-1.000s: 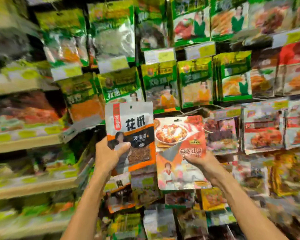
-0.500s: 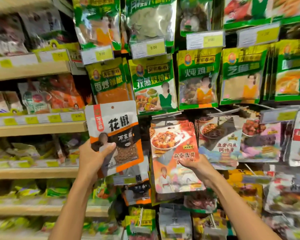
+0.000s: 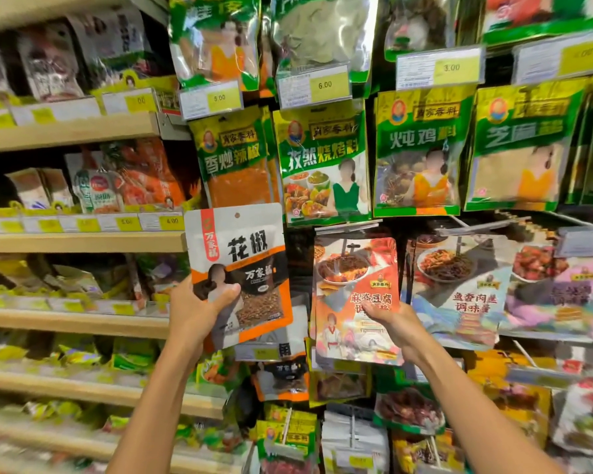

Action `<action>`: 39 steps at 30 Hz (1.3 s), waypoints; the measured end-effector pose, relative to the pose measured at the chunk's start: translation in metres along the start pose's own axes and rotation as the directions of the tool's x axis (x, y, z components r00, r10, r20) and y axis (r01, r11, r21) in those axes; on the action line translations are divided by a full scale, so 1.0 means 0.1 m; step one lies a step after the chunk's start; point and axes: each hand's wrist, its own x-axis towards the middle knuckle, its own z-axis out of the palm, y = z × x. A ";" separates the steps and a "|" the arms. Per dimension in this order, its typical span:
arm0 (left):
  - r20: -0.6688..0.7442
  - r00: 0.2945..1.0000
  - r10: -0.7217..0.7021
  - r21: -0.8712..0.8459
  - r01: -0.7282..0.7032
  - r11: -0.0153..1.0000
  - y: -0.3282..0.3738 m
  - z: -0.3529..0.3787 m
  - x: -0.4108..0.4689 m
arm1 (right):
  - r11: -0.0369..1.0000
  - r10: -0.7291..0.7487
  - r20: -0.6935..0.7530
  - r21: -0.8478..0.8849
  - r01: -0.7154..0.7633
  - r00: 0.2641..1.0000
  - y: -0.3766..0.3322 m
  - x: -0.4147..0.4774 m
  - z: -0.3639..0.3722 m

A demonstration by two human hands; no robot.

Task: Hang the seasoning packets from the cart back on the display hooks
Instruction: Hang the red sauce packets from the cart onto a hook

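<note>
Peppercorn packet (image 3: pixel 243 254) left, tofu-sauce packet (image 3: pixel 355 268) right

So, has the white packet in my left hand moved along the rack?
Yes, leftward: the white packet in the left hand was below the green cumin packet and is now below the green chilli packet.

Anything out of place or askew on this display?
Only the white, orange and black peppercorn pouch, tilted in the left hand, off any hook. The red-orange sauce pouch in the right hand sits straight.
</note>
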 end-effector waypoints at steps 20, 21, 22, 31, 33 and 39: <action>0.237 0.950 -0.205 -0.052 0.224 0.973 -0.48 -0.45 -0.02 | 0.777 -0.533 -0.167 -0.485 0.401 0.830 0.06 -0.74 1.17; 0.271 0.940 -0.209 -0.044 0.229 0.972 -0.52 -0.44 0.00 | 0.850 -0.427 -0.095 -0.383 0.363 0.899 0.07 -0.71 1.36; 0.302 0.929 -0.212 -0.031 0.232 0.972 -0.56 -0.43 0.02 | 0.899 -0.343 -0.029 -0.301 0.319 0.939 0.10 -0.67 1.54; 0.485 0.870 -0.088 0.079 0.057 0.995 -0.77 -0.51 0.24 | 0.946 -0.278 -0.078 -0.198 0.259 0.957 0.50 -0.42 2.00; 0.492 0.870 0.031 0.083 -0.083 0.993 -0.71 -0.56 0.39 | 0.949 -0.279 -0.094 -0.176 0.260 0.956 0.49 -0.34 1.98; 0.026 0.785 0.619 0.376 -0.581 0.722 -0.40 -0.79 1.01 | 0.935 -0.307 -0.163 -0.235 0.266 0.938 0.42 -0.11 1.86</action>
